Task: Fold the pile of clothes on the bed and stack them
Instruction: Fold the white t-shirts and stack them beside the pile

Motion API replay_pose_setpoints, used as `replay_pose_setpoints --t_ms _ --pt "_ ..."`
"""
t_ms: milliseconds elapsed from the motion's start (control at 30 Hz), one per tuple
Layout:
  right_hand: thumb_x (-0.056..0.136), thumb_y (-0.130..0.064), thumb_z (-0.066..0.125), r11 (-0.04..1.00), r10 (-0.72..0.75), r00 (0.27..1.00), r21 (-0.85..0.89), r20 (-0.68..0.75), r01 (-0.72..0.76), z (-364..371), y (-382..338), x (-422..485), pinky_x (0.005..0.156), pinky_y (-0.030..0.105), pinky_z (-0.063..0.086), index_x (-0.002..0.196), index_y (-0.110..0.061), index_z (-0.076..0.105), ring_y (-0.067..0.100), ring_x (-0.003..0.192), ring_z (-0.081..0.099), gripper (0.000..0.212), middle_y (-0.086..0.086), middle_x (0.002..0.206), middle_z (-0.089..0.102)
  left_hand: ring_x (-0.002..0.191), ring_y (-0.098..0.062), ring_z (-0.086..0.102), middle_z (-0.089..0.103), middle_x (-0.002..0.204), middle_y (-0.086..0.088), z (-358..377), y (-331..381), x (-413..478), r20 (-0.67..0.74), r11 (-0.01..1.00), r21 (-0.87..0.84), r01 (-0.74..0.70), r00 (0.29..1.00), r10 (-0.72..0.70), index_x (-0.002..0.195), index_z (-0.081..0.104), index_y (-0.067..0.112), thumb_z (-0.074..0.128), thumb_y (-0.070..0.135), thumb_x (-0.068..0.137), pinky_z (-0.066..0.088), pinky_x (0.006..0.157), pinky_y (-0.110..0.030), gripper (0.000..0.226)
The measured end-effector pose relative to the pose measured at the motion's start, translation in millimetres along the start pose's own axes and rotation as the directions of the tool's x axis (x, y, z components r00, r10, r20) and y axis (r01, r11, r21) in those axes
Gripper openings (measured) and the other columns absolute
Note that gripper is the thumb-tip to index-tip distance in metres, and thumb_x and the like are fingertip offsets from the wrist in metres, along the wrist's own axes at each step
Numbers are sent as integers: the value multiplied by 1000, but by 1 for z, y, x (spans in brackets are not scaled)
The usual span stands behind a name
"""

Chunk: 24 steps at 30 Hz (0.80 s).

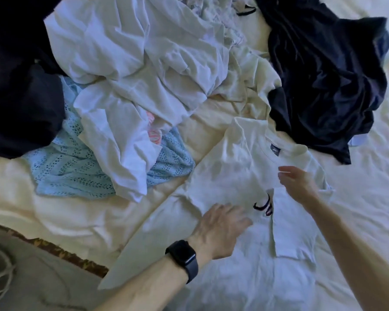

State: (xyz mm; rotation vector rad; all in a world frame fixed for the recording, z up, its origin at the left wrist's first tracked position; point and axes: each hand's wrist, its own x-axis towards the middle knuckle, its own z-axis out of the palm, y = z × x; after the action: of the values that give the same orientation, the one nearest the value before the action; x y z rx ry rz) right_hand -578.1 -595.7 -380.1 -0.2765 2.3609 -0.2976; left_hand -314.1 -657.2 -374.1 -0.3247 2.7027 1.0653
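A white T-shirt (234,171) lies spread flat on the bed in front of me, collar away from me, with its right side folded inward over a dark printed mark. My left hand (220,227), with a black watch on the wrist, rests flat and open on the shirt's lower middle. My right hand (298,182) hovers over the shirt's upper right with relaxed, straight fingers and holds nothing. Behind the shirt lies the unfolded pile: white garments (130,70), a light blue knitted piece (72,162) and a cream garment (249,84).
A dark navy garment (323,81) sprawls at the back right, and more dark clothing (20,97) is heaped at the far left. The cream bedsheet (368,187) extends to the right. The bed's edge and a patterned floor strip (61,252) show at lower left.
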Motion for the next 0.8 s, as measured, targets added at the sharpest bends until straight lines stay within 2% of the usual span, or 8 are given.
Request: replay_pose_setpoints --t_ms 67,167,200,267,400,533,633,800 --pt "98 -35 63 997 -70 998 16 -1 70 14 -7 4 94 39 50 133 -17 60 20 108 63 39 4 126 67 129 -31 52 51 144 -10 6 -18 -3 -196 982 70 173 968 -157 134 58 19 75 22 74 46 103 -44 62" --pt "93 -60 61 984 -179 982 3 61 179 40 -35 15 97 33 44 143 -17 49 19 120 58 67 -1 131 62 144 -38 29 21 162 -15 -2 -53 -10 -154 871 218 441 897 -415 157 25 22 61 21 85 32 112 -51 80" --pt "90 -66 61 978 -210 974 17 81 209 48 -46 20 95 31 42 144 -17 48 19 119 58 74 -1 129 61 140 -39 33 18 162 -16 -3 -64 -10 -123 844 249 476 880 -460 159 15 23 51 14 89 36 107 -49 78" --pt "84 -72 63 974 -226 968 47 107 222 61 -70 30 86 30 45 139 -18 51 17 108 60 78 -5 120 62 112 -38 56 44 143 -17 -8 -82 -11 -167 830 258 495 869 -466 156 26 18 46 7 91 51 80 -45 68" --pt "87 -45 71 961 -240 955 185 177 207 77 -105 53 60 26 49 88 -14 64 17 75 64 32 -3 81 64 62 -36 66 63 90 -15 -18 -105 -22 -191 867 254 428 901 -389 125 64 7 70 0 80 46 40 -37 46" --pt "93 -33 70 851 -325 928 486 184 202 91 -141 60 61 27 51 85 -10 71 14 67 64 25 2 75 64 81 -39 67 69 105 -8 -11 -122 -38 -198 830 -14 558 812 -549 135 54 17 53 14 97 47 55 -40 38" --pt "95 -38 70 842 -326 924 505 200 187 103 -154 57 51 18 45 83 -22 70 7 57 60 20 -6 71 65 93 -30 65 69 107 0 -3 -133 -38 -198 764 -111 636 739 -644 131 50 26 49 22 95 36 61 -33 35" --pt "93 -33 70 888 -302 942 403 144 223 108 -155 63 52 16 50 91 -20 73 0 55 62 14 -7 74 67 93 -14 60 59 88 22 -11 -136 -28 67 504 -540 674 632 -772 115 56 33 51 53 82 36 75 -30 39"
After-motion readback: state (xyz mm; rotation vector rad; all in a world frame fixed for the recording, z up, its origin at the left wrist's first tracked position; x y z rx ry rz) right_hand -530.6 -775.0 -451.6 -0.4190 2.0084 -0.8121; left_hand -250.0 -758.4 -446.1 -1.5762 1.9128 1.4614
